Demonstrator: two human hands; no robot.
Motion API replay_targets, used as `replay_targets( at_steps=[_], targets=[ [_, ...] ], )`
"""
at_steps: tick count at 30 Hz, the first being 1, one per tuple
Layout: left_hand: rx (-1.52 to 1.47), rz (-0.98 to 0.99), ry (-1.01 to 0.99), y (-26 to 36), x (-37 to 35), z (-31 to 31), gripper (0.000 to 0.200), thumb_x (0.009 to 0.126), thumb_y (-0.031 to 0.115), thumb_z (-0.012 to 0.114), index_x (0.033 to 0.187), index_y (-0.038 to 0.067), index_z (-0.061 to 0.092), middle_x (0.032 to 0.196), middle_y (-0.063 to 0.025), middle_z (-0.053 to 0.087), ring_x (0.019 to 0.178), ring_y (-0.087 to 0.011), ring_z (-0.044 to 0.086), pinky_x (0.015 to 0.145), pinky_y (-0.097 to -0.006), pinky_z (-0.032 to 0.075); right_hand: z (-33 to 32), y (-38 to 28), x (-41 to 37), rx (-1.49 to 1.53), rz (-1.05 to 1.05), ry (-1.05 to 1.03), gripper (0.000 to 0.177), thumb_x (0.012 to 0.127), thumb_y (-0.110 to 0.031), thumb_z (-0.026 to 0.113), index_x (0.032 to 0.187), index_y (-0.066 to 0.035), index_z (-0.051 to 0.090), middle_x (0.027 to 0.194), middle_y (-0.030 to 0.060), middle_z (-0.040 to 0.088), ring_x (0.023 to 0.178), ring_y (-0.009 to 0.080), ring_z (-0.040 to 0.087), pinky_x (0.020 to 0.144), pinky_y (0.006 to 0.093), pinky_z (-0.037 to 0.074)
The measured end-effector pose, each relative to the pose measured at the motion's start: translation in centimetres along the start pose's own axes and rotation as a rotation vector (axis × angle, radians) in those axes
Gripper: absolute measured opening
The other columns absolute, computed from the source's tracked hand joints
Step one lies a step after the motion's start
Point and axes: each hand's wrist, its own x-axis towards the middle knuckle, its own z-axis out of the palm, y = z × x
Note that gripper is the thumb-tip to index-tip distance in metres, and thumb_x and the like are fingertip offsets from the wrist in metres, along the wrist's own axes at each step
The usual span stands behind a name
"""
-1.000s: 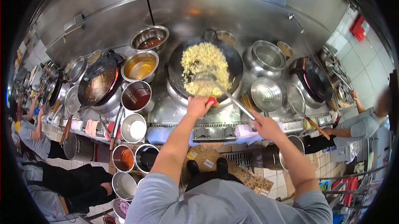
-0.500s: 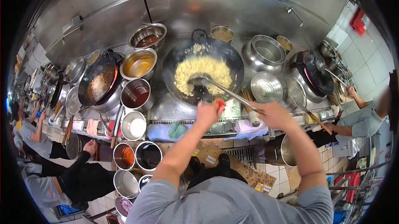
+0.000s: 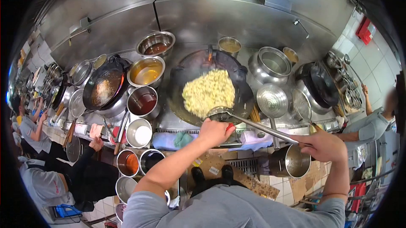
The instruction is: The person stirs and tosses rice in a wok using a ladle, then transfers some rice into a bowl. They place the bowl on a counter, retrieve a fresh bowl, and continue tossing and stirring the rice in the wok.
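Observation:
My left hand (image 3: 215, 133) is closed at the near edge of a large black wok (image 3: 245, 86), with a bit of red material showing by the fingers; the grip itself is partly hidden. Pale yellow fried rice (image 3: 209, 90) lies heaped in the wok, steaming. My right hand (image 3: 326, 145) is wrapped round the handle end of a long metal ladle (image 3: 258, 125). The ladle's bowl rests at the near side of the rice, just above my left hand.
Steel bowls of sauce (image 3: 146, 71) and pots stand left of the wok. A perforated strainer (image 3: 272, 100) and a steel pot (image 3: 270, 65) are on the right. Another wok (image 3: 103, 85) sits farther left. Co-workers (image 3: 44, 185) stand on both sides.
The ladle has come back from mid-wok to its near edge, my right hand moving right and down. The wok has shifted, its far side showing a small flame, and the rice is gathered nearer.

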Motion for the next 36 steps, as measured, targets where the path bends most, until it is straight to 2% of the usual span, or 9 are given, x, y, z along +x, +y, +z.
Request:
replay_targets(
  at_steps=[2, 8, 12, 16, 22, 27, 28, 32, 36],
  targets=[
    [-0.055, -0.025, 0.135, 0.2, 2.6, -4.0, 0.037, 0.093, 0.048, 0.054, 0.080, 0.020, 0.075, 0.064, -0.0102, 0.066, 0.056, -0.0319, 0.064, 0.062, -0.0452, 0.050, -1.0, -0.4, 0.5, -0.015, 0.062, 0.010, 0.051, 0.085, -0.021, 0.063, 0.136, -0.023, 0.056, 0.085, 0.0148, 0.068, 0.076, 0.0368, 0.065, 0.070, 0.0436, 0.051],
    [0.089, -0.070, 0.253, -4.0, 1.7, 10.6, 0.038, 0.092, 0.043, 0.056, 0.074, 0.013, 0.070, 0.058, -0.0083, 0.063, 0.054, -0.0273, 0.062, 0.069, -0.0453, 0.042, 8.3, -0.2, 15.9, 0.094, 0.090, 0.327, 0.045, 0.089, -0.017, 0.059, 0.133, -0.020, 0.057, 0.092, 0.0235, 0.067, 0.084, 0.0427, 0.064, 0.077, 0.0507, 0.051],
    [-0.004, 0.117, 0.309, -3.1, -0.6, 9.4, 0.040, 0.092, 0.045, 0.055, 0.074, 0.013, 0.069, 0.062, -0.0088, 0.065, 0.056, -0.0257, 0.063, 0.072, -0.0450, 0.041, 15.6, 0.7, 15.2, 0.272, 0.061, 0.475, 0.052, 0.090, -0.019, 0.059, 0.141, -0.020, 0.046, 0.092, 0.0250, 0.067, 0.083, 0.0468, 0.063, 0.077, 0.0520, 0.051],
    [0.089, -0.033, 0.076, -7.2, 4.7, 4.2, 0.035, 0.092, 0.046, 0.056, 0.078, 0.016, 0.070, 0.074, -0.0053, 0.069, 0.073, -0.0225, 0.065, 0.074, -0.0418, 0.038, 19.5, 2.9, 10.8, 0.183, 0.257, 0.294, 0.053, 0.095, -0.022, 0.054, 0.146, -0.022, 0.037, 0.095, 0.0230, 0.066, 0.080, 0.0456, 0.064, 0.072, 0.0515, 0.052],
    [0.084, -0.190, 0.212, -10.1, 4.5, 6.8, 0.040, 0.092, 0.052, 0.053, 0.099, 0.016, 0.069, 0.102, -0.0027, 0.068, 0.101, -0.0227, 0.060, 0.083, -0.0459, 0.037, 15.5, 20.0, 15.3, -0.339, 0.395, 0.147, 0.055, 0.100, -0.025, 0.044, 0.151, -0.034, 0.025, 0.088, 0.0173, 0.066, 0.079, 0.0369, 0.067, 0.068, 0.0485, 0.054],
    [0.041, -0.246, 0.103, -9.3, 4.8, 6.5, 0.042, 0.093, 0.052, 0.052, 0.106, 0.016, 0.068, 0.105, -0.0049, 0.068, 0.106, -0.0253, 0.058, 0.085, -0.0484, 0.039, 18.8, 18.9, 29.0, -0.308, -0.147, 0.385, 0.053, 0.097, -0.027, 0.050, 0.146, -0.012, 0.036, 0.083, 0.0223, 0.067, 0.073, 0.0404, 0.067, 0.067, 0.0502, 0.054],
    [0.036, -0.241, 0.101, -9.4, 5.0, 6.6, 0.042, 0.093, 0.052, 0.052, 0.106, 0.016, 0.068, 0.105, -0.0049, 0.068, 0.106, -0.0253, 0.058, 0.085, -0.0484, 0.039, 17.8, 12.0, 29.0, -0.002, 0.207, 0.306, 0.052, 0.096, -0.027, 0.051, 0.144, -0.013, 0.038, 0.081, 0.0243, 0.067, 0.075, 0.0409, 0.067, 0.068, 0.0504, 0.053],
    [-0.006, -0.267, 0.108, -10.0, 5.0, 7.4, 0.046, 0.092, 0.053, 0.053, 0.105, 0.011, 0.067, 0.104, -0.0091, 0.068, 0.105, -0.0290, 0.059, 0.084, -0.0486, 0.041, 21.2, 4.2, 24.0, 0.054, 0.102, 0.324, 0.052, 0.097, -0.029, 0.050, 0.146, -0.015, 0.038, 0.086, 0.0235, 0.068, 0.075, 0.0408, 0.067, 0.069, 0.0529, 0.053],
    [0.005, -0.217, 0.073, -10.2, 5.2, 6.3, 0.045, 0.094, 0.051, 0.049, 0.103, 0.010, 0.066, 0.101, -0.0106, 0.068, 0.103, -0.0307, 0.061, 0.083, -0.0503, 0.041, 16.3, 9.2, 17.2, -0.033, 0.004, 0.319, 0.051, 0.096, -0.027, 0.050, 0.144, -0.016, 0.042, 0.088, 0.0197, 0.069, 0.079, 0.0372, 0.068, 0.068, 0.0502, 0.053]
  ],
)
